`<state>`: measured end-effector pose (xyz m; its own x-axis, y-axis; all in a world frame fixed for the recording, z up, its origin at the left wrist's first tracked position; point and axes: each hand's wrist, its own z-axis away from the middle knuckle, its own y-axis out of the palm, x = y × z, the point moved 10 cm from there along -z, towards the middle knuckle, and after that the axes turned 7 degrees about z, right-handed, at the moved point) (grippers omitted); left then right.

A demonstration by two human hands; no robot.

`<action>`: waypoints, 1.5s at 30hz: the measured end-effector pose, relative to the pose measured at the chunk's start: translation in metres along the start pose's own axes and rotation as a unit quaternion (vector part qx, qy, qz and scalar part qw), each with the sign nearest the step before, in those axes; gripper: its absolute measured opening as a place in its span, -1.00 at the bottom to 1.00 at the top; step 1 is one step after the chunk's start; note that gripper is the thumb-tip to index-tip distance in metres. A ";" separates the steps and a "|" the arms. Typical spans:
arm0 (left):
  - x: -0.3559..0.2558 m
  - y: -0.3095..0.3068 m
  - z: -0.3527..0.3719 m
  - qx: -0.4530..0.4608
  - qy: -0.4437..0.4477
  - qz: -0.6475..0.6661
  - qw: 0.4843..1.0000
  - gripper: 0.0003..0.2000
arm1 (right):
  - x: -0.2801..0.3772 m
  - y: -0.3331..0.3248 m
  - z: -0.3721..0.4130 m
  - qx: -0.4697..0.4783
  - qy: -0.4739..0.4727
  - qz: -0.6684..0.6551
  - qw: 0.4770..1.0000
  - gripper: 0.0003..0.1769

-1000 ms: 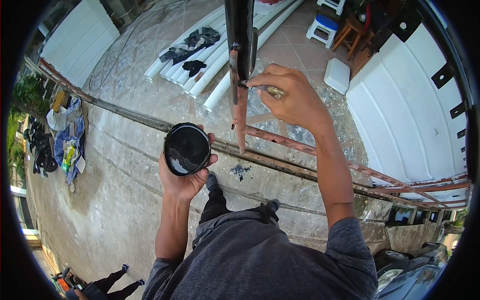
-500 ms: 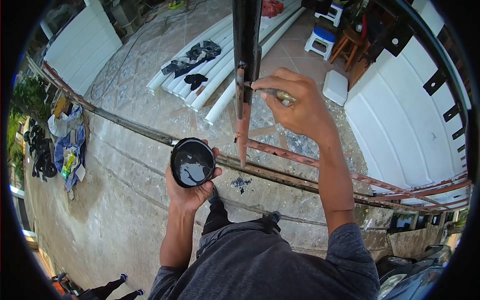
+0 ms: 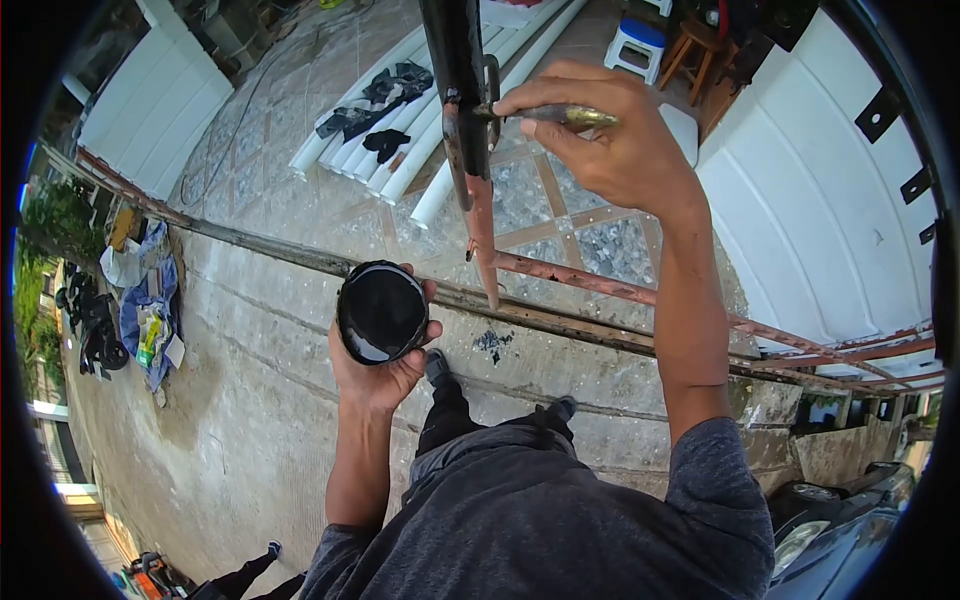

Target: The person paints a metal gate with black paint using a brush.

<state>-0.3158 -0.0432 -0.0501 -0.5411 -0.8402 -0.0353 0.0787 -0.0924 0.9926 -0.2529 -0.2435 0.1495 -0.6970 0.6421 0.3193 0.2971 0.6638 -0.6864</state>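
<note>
Daylight: bright; I can't place its source.
Lens: fisheye bends my edges, black corners.
Paint can [image 3: 383, 308]: pale glare.
Shirt [image 3: 540, 510]: dim.

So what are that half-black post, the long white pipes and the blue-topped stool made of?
The post: probably steel, judging by its slim, straight form; glossy black paint sits above dull reddish primer or old paint.
The pipes: likely PVC, being smooth, straight and evenly white.
The stool: looks like moulded plastic, a white frame under a flat blue seat.
</note>
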 end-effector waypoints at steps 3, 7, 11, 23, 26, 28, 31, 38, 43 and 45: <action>-0.002 0.003 -0.002 0.015 0.003 -0.011 1.000 -0.37 | -0.002 -0.027 0.014 -0.078 0.016 -0.057 0.995 -0.80; -0.003 0.007 -0.003 0.022 -0.006 -0.012 1.000 -0.36 | -0.004 -0.037 0.043 -0.126 0.044 -0.094 0.986 -0.79; -0.006 0.013 -0.006 0.031 0.001 -0.023 0.999 -0.37 | 0.002 -0.015 0.031 -0.046 0.038 -0.055 0.997 -0.78; -0.008 0.009 -0.007 0.030 0.000 -0.005 1.000 -0.35 | 0.044 -0.049 0.004 -0.170 -0.147 -0.007 0.974 -0.73; -0.009 0.008 -0.010 0.044 -0.017 -0.002 0.999 -0.34 | 0.052 -0.041 -0.006 -0.097 -0.108 0.010 0.989 -0.76; -0.008 0.007 -0.010 0.061 -0.047 -0.005 0.997 -0.35 | 0.044 -0.029 -0.013 -0.047 -0.076 -0.008 0.996 -0.78; -0.011 0.006 -0.013 0.042 -0.041 0.013 0.998 -0.37 | 0.039 -0.024 -0.024 -0.039 -0.050 -0.008 0.998 -0.77; -0.022 0.007 -0.024 -0.037 -0.006 0.000 0.999 -0.34 | 0.079 -0.039 -0.039 -0.022 -0.075 0.071 0.994 -0.77; -0.033 0.001 -0.036 -0.043 -0.050 -0.013 0.998 -0.32 | 0.068 -0.018 -0.057 0.032 0.016 0.108 0.993 -0.81; -0.044 0.002 -0.046 -0.041 -0.076 -0.025 0.996 -0.31 | 0.076 -0.041 -0.056 -0.055 0.026 0.127 0.990 -0.81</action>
<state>-0.2530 -0.0310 -0.0519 -0.6667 -0.7430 -0.0593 0.1140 -0.1803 0.9770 -0.2810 -0.2004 0.2386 -0.5569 0.8105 0.1815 0.5288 0.5144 -0.6751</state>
